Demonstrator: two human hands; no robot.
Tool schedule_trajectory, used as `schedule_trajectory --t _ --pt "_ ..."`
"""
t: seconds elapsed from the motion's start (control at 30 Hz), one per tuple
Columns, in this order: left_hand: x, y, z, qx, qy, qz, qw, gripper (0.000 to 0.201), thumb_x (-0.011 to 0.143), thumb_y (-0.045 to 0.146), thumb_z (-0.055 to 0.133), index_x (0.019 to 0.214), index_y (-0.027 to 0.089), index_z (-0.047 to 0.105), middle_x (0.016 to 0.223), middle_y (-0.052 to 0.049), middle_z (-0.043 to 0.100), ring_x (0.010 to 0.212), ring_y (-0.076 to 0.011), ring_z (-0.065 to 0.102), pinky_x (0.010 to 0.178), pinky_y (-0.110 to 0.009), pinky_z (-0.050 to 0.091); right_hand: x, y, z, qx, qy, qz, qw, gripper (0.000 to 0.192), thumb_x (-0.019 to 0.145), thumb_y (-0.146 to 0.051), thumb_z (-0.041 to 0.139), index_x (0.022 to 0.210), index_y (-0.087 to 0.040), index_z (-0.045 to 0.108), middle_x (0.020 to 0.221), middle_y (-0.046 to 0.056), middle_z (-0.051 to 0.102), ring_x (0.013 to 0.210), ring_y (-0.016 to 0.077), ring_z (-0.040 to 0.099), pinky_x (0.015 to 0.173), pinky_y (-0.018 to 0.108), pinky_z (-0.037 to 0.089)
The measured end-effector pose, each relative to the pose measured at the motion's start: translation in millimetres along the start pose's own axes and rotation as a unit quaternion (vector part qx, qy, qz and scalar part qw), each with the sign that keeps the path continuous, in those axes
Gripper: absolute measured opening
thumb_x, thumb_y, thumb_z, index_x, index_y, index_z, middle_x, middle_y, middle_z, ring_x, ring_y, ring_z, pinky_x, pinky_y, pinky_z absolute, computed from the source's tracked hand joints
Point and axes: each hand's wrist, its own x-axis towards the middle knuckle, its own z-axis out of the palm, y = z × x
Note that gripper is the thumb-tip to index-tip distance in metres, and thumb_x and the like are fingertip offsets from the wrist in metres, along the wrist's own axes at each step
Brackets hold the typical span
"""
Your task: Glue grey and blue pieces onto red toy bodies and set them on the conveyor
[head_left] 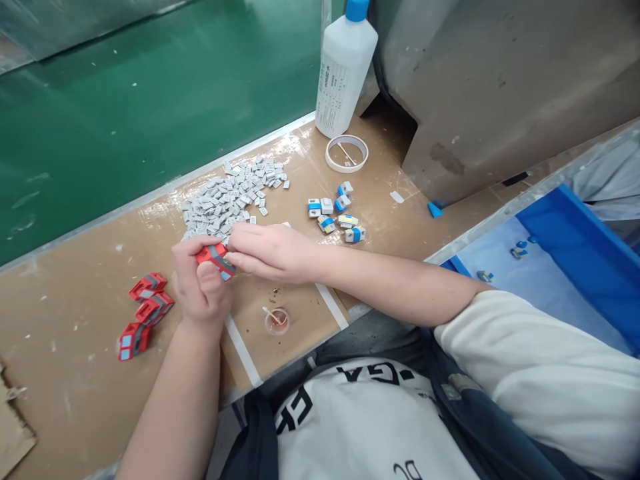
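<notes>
My left hand [200, 287] is closed around a red toy vehicle [215, 259] with a grey band and light blue windows. At its right end, the fingertips of my right hand [273, 253] press together against the toy; whatever they pinch is hidden. Just beyond both hands spreads a heap of small grey pieces [225, 200]. More red toy vehicles [150, 310] lie left of my left hand. Nearer my body, below the right hand, sits a small clear cup [277, 321] of reddish liquid with a cotton swab [273, 315] in it.
Several blue, white and yellow toy pieces [327, 207] lie right of the heap. Behind them are a tape roll [347, 155] and a tall white bottle [345, 73] with a blue cap. A blue bin [575, 260] holding a few small toys stands at the right. Torn cardboard [13, 427] lies lower left.
</notes>
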Motion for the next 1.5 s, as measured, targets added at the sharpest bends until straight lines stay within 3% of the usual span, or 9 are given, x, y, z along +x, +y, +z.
schedule_trajectory --t 0.13,0.33,0.5,0.67,1.0,1.5 --pt "-3.3 -2.4 -1.4 0.004 -0.013 -0.003 1.0 0.048 0.111 0.065 0.04 0.12 0.032 0.072 0.107 -0.008 0.071 0.093 -0.026 0.07 0.086 -0.042 0.054 -0.9 -4.0 -6.3 -0.059 -0.058 -0.024 0.996 0.027 0.119 -0.033 0.032 0.107 -0.021 0.053 0.108 0.006 0.062 0.101 0.018 0.061 0.086 0.029 0.048" --pt "-5.3 -6.7 -7.4 0.013 -0.052 -0.006 0.999 0.047 0.109 0.068 0.042 0.12 0.033 0.071 0.104 -0.007 0.072 0.087 -0.0252 0.072 0.083 -0.041 0.055 -2.4 -1.8 -3.6 -0.075 -0.068 -0.031 0.994 0.026 0.117 -0.034 0.032 0.109 -0.021 0.053 0.105 0.006 0.062 0.097 0.0189 0.06 0.078 0.03 0.044" --pt "-5.1 -5.3 -9.4 0.05 -0.054 0.032 0.997 0.041 0.111 0.059 0.042 0.125 0.031 0.069 0.105 -0.007 0.074 0.087 -0.0246 0.074 0.08 -0.039 0.054 -3.5 -2.3 -2.7 -0.004 -0.064 -0.023 0.998 0.024 0.116 -0.033 0.034 0.102 -0.022 0.051 0.101 0.004 0.061 0.095 0.0178 0.059 0.08 0.029 0.045" --pt "-4.6 -0.2 -4.6 0.055 -0.046 0.009 0.997 0.038 0.112 0.055 0.043 0.123 0.03 0.069 0.103 -0.006 0.074 0.084 -0.0236 0.072 0.077 -0.038 0.052 -1.3 -2.4 -0.5 0.071 -0.046 -0.001 0.996 0.025 0.115 -0.032 0.035 0.096 -0.022 0.048 0.098 0.003 0.062 0.092 0.0166 0.059 0.083 0.028 0.046" --pt "7.2 4.6 1.5 -0.023 -0.099 -0.086 0.991 0.053 0.114 0.064 0.034 0.11 0.024 0.069 0.097 -0.005 0.068 0.085 -0.0214 0.064 0.079 -0.037 0.051 2.1 7.6 -11.9 0.048 -0.093 0.03 0.994 0.022 0.111 -0.034 0.038 0.094 -0.023 0.045 0.092 0.003 0.063 0.085 0.0192 0.057 0.077 0.031 0.041" --pt "6.2 -3.7 5.0 -0.056 -0.104 -0.086 0.989 0.05 0.115 0.063 0.037 0.111 0.024 0.067 0.093 -0.002 0.066 0.078 -0.0187 0.06 0.072 -0.034 0.047 4.3 12.7 -0.6 0.108 -0.088 0.054 0.989 0.019 0.106 -0.033 0.041 0.09 -0.024 0.037 0.091 0.002 0.058 0.084 0.017 0.052 0.078 0.03 0.04"
